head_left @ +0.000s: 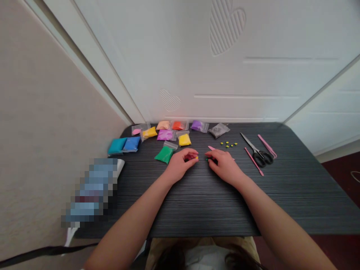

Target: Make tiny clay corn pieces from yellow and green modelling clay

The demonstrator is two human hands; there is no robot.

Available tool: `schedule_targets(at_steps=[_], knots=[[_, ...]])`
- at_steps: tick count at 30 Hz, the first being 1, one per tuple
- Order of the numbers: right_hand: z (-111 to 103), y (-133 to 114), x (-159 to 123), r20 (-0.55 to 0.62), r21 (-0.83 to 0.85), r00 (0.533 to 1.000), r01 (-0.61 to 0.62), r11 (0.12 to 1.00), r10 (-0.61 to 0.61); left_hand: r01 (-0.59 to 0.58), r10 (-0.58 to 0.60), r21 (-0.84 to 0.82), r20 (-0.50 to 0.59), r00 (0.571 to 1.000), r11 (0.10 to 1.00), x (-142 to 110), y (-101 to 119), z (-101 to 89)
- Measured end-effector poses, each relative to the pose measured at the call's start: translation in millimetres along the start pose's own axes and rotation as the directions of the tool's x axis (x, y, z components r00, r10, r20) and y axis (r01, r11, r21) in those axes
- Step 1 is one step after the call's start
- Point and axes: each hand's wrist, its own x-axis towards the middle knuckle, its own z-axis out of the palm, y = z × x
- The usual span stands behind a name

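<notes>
At the left edge of the worktop (191, 206), toward its far corner, the teal packet (117, 145) and blue packet (131, 143) lie side by side; a bump could nudge them over that edge. Nearer the middle, the green packet (164, 154) lies just beside the left hand (181, 162), so a shifting wrist might drag it along. That hand's grip is pinching a tiny yellow piece (197, 158) between thumb and fingers, midway along the worktop and nearer the far edge than the near one; too hard a squeeze could flatten it, too loose a one drop it. Across a narrow gap, the right hand (225, 165) has a green bit (207, 159) at its curled fingertips; whether its grip is closed on this I cannot tell, and so small a thing could easily roll away. A pink tool (211, 148) lies partly hidden by that hand, which might knock it. Beyond, toward the far edge, the loose yellow-and-green pieces (227, 146) could be scattered by a brushing knuckle. Further right, the scissors (257, 151) lie between the pink stick (254, 162) and pink tweezers (267, 146); a careless reach could tangle them.
</notes>
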Motion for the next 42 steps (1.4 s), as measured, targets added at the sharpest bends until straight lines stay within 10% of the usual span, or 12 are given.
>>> schedule_targets(at_steps=[19,33,42], knots=[[-1.7,2.5,1.2,-0.208,0.145,0.977,-0.009,0.989,0.039,0.014,-0.014,0.076,-0.006,1.000,0.997,-2.6,9.1,-4.5],[-6.3,-1.9,2.0,-0.298,0.233,0.953,0.020,0.972,0.051,-0.009,-0.067,-0.446,-0.156,0.985,0.895,30.5,49.4,0.2],[-1.5,-3.7,4.3,-0.324,0.314,0.938,-0.015,0.949,0.122,0.037,-0.038,0.019,0.093,0.995,0.999,20.4,25.5,0.1]])
